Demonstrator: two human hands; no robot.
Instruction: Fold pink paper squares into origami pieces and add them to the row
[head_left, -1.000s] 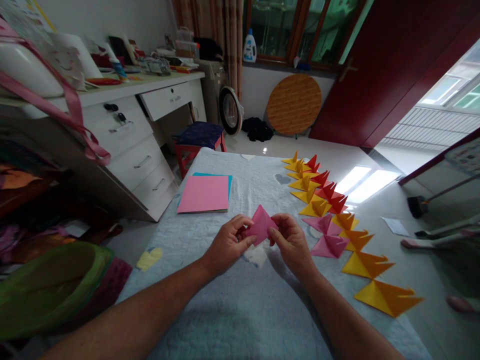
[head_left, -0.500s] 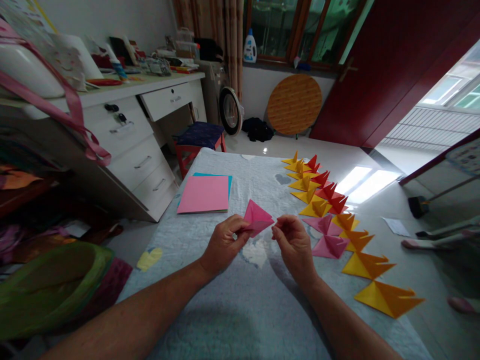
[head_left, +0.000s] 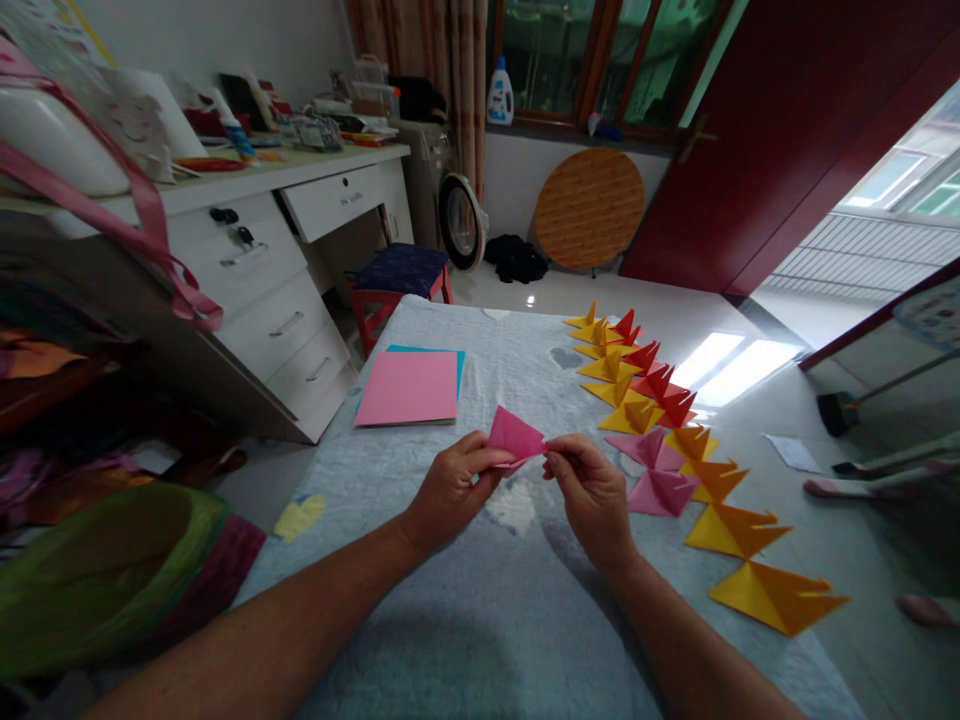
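Note:
A folded piece of pink origami paper is held above the cloth-covered table. My left hand is closed on its left side, thumb and fingers pinching the lower edge. At the right corner, the thumb and fingertips of my right hand pinch the paper. Just right of that hand lie pink folded paper pieces. Beyond the left hand sits a stack of square paper, pink on top with a blue sheet sticking out.
Rows of yellow folded pieces and red folded pieces line the table's right side. A green-rimmed basket stands at lower left. Behind are a blue-topped stool and a white desk with drawers.
My right fingertips, apart from the paper before, now pinch its right corner. The pink paper has tilted and sunk slightly.

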